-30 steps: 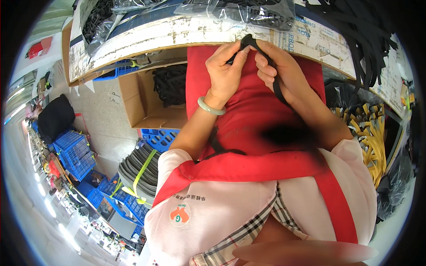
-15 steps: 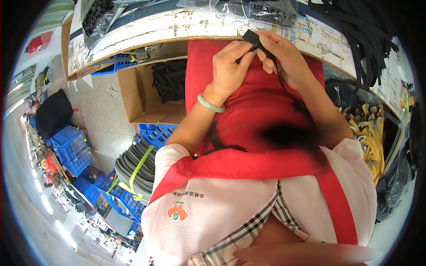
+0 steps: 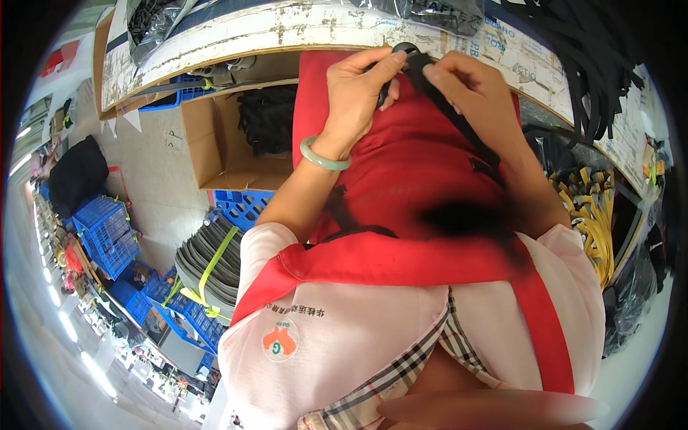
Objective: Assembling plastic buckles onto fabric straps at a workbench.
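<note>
A black webbing strap (image 3: 459, 120) runs from a folded or looped end near the table's front edge down over my red apron (image 3: 387, 172). My left hand (image 3: 362, 86), with a pale green bangle on its wrist, pinches the strap close to that looped end. Another black piece shows under its fingers; whether it belongs to the same strap I cannot tell. My right hand (image 3: 473, 86) is closed at the strap's right edge, thumb and bent forefinger on it. Its other fingers curl in toward the palm.
A worn white table (image 3: 258, 36) spans the front, with plastic bags on it and black straps (image 3: 595, 72) hanging at right. Below stands a cardboard box (image 3: 215, 143) of black material. Yellow straps (image 3: 591, 222) are at right; a grey coil (image 3: 211, 258) and blue crates (image 3: 106, 233) at left.
My hands have moved apart a little, the right one drawing to the right. The strap end has turned, and a wider length of strap now shows between the hands.
</note>
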Tool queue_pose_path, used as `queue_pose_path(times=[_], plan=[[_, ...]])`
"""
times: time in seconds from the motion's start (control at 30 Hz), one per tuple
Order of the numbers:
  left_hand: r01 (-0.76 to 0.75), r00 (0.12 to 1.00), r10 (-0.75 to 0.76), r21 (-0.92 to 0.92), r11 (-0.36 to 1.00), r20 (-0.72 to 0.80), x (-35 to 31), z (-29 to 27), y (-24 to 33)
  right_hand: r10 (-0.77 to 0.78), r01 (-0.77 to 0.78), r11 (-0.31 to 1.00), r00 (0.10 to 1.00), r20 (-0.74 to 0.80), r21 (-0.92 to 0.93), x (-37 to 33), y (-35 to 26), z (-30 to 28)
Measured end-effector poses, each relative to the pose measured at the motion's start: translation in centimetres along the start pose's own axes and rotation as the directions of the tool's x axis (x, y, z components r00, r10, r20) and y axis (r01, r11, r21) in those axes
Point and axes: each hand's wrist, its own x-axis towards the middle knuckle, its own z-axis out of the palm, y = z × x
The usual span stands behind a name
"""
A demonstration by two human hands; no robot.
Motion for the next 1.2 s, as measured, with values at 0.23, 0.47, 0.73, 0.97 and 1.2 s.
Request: queue_pose_path(times=[0.23, 0.47, 0.73, 0.97, 1.2], plan=[[-0.182, 0.983, 0.169, 0.255, 0.950, 0.072, -0.8, -0.3, -0.8, 0.206, -0.205, 0.930, 0.978, 0.030, 0.305, 0.5, 2.0, 1.4], [-0.164, 0.982, 0.136, 0.229, 0.960, 0.133, -0.9, -1.9, -0.8, 0.232, -0.291, 0.882, 0.952, 0.198, 0.370, 1.1, 2.6, 1.2], [-0.219, 0.974, 0.194, 0.253, 0.942, 0.119, -1.4, -2.5, -1.9, 0.107, -0.111, 0.951, 0.994, 0.029, 0.288, 1.2, 2.9, 3.1], [-0.105, 0.993, 0.109, 0.090, 0.990, -0.040, -1.6, -2.8, -2.8, 0.063, -0.063, 0.998, 0.998, 0.018, -0.017, 1.6, 4.6, 4.0], [-0.112, 0.994, 0.113, 0.155, 0.982, 0.003, -1.8, -2.9, -2.8, 0.153, -0.149, 0.935, 0.988, 0.012, 0.322, 2.6, 5.0, 4.3]])
